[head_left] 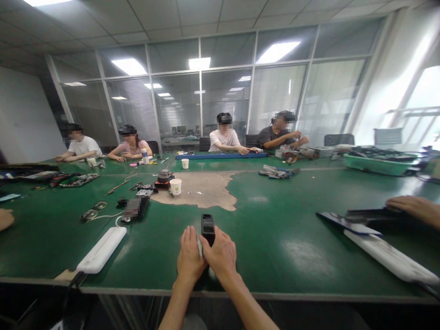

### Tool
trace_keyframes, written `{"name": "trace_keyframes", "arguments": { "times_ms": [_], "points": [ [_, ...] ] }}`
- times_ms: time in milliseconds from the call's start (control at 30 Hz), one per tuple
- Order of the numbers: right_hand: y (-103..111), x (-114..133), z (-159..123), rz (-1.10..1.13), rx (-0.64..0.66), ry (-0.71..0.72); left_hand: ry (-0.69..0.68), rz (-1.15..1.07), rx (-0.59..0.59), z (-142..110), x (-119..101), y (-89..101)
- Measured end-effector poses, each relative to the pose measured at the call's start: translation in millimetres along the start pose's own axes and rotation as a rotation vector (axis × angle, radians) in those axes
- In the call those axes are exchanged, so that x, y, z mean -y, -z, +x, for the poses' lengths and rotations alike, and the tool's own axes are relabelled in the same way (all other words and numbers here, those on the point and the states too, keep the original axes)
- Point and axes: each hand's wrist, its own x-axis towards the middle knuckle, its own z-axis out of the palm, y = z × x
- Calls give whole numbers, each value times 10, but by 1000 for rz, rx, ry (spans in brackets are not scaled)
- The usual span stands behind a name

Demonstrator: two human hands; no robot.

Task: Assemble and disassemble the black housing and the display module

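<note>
Black plastic device (207, 229) is between the two hands, near the front edge of green surface (265, 243); lower part is covered by hands, so can't tell if it touches the surface; R hand (220, 252) has its fingers closed narrow around the device, from right side; L hand (189, 252) is just beside it, fingers bent & close together, w/ small pale piece (200, 245) at the inner side; can't tell if L hand grips this piece or only touches it; for good handling, I think R hand should give steady, even pressure, so L hand is free for fine moves; hard squeezing could make the device slip, so low wrists & light touch are better; re containers: white paper cup (176, 187) stands upright on brown area (207, 194), 2nd cup (185, 164) is upright farther back, contents of both not visible; green basket (374, 168) at far right is filled w/ dark items (383, 154), prob. cables; pale bottle (145, 157) stands upright across, contents unknown.
</note>
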Motion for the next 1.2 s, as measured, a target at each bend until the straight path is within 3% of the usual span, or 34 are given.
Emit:
{"name": "trace_keyframes", "arguments": {
  "times_ms": [400, 733, 1000, 1200],
  "points": [
    [-62, -108, -141, -63, 58, -18, 41, -9, 59, 9, -19, 11],
    [-83, -98, -48, -1, 49, -36, 54, 39, 73, 12, -35, 26],
    [18, 1, -11, 90, 37, -41, 54, 73, 95, -4, -80, 78],
    [219, 59, 239, 195, -67, -16, 74, 78, 145, 5, -108, 107]
  ]
}}
